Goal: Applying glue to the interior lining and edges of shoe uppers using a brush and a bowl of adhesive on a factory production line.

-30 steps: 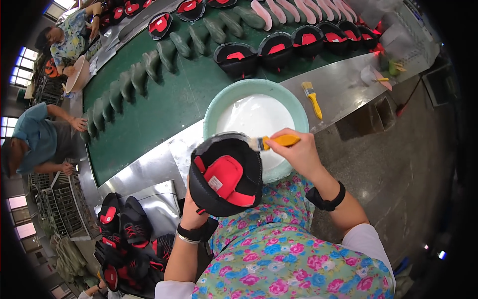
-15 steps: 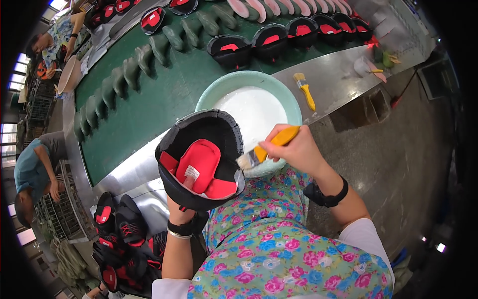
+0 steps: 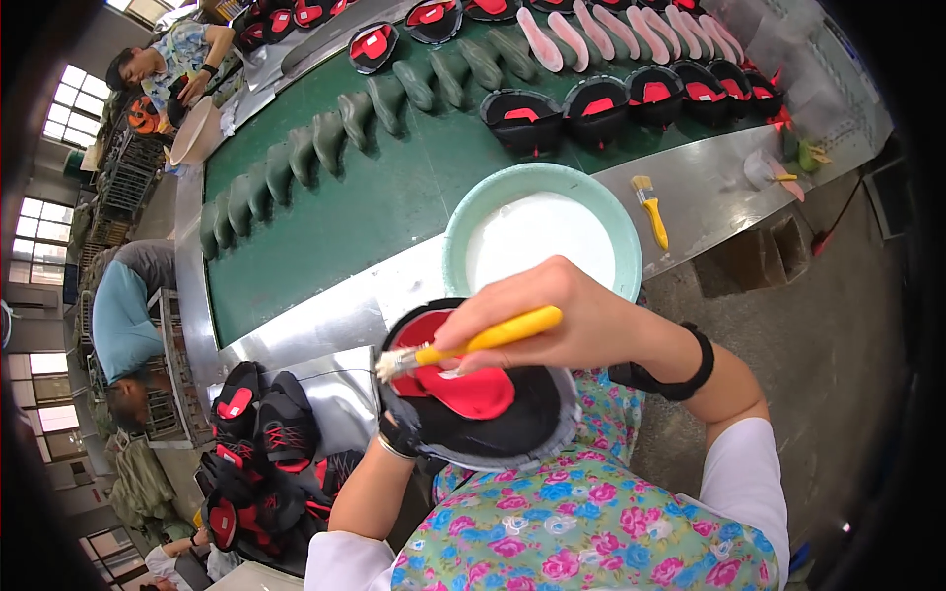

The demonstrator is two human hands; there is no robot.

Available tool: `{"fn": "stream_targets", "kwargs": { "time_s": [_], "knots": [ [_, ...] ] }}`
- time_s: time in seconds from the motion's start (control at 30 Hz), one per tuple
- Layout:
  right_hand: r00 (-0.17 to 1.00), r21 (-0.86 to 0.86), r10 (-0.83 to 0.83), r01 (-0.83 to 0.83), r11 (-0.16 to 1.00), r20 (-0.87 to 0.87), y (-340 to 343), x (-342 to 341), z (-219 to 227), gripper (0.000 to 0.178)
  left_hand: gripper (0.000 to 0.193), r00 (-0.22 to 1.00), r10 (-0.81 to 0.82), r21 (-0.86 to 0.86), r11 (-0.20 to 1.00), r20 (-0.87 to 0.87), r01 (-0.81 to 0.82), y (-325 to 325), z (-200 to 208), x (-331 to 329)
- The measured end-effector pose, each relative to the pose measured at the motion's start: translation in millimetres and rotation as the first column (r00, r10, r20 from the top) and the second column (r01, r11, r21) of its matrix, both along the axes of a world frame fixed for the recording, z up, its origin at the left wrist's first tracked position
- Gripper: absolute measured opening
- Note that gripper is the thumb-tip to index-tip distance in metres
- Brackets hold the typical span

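My right hand (image 3: 562, 310) grips a paintbrush (image 3: 512, 328) by its yellow handle. The pale bristles touch, or lie just over, the left rim of a black shoe upper (image 3: 540, 409) with a red lining and tongue. That upper is held from beneath by my left hand, whose fingers are hidden behind it; only the wrist and forearm (image 3: 370, 488) show. Just beyond the upper stands a pale green basin (image 3: 457, 236) of white liquid (image 3: 537, 241). A second yellow-handled brush (image 3: 650, 212) lies on the metal ledge right of the basin.
Across the green table (image 3: 325, 246) runs a row of dark green foot-shaped forms (image 3: 328, 143). Farther right are pink insoles (image 3: 539, 41) and several black uppers (image 3: 596, 106). Black shoes (image 3: 286, 424) are piled at lower left. People (image 3: 128, 315) work at the left; a cardboard box (image 3: 754, 261) sits below the ledge.
The upper has been turned and lowered, its red tongue now pointing another way. My right hand has brought the brush across it, from the right rim to the left rim. The view has shifted.
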State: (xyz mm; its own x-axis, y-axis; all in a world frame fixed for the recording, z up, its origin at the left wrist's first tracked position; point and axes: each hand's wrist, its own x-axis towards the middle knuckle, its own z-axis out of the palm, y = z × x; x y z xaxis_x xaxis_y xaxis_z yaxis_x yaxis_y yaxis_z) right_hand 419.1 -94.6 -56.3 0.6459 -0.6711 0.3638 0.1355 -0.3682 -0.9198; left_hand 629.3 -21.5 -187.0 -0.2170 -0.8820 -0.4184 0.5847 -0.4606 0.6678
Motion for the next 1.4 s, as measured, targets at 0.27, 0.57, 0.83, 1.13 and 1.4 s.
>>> {"fn": "stream_targets", "kwargs": {
  "time_s": [0.27, 0.57, 0.83, 1.13, 1.4],
  "knots": [
    [0.84, 0.113, -0.326, 0.41, 0.905, -0.434, 2, -46, -42, 0.011, 0.009, 0.88, -0.135, -0.288, 0.913, 0.455, 0.289, 6, 19, 18],
    [0.898, -0.067, -0.437, 0.434, 0.899, -0.054, 16, -22, -6, 0.012, 0.025, 0.907, -0.007, -0.476, 0.849, 0.422, 0.228, 8, 4, 39],
    [0.828, -0.049, -0.449, 0.461, 0.886, -0.337, 15, -23, -40, 0.012, 0.037, 0.892, 0.032, -0.509, 0.83, 0.45, 0.227, 19, -9, 61],
    [0.709, 0.349, -0.653, 0.703, 0.62, -0.267, 64, -31, -11, 0.009, 0.043, 0.956, 0.172, -0.259, 0.96, 0.239, -0.108, 11, 28, 65],
    [0.826, 0.362, -0.458, 0.558, 0.747, -0.329, 89, 0, -42, 0.009, 0.039, 0.927, 0.287, -0.347, 0.918, 0.24, -0.194, 14, 41, 66]
  ]
}}
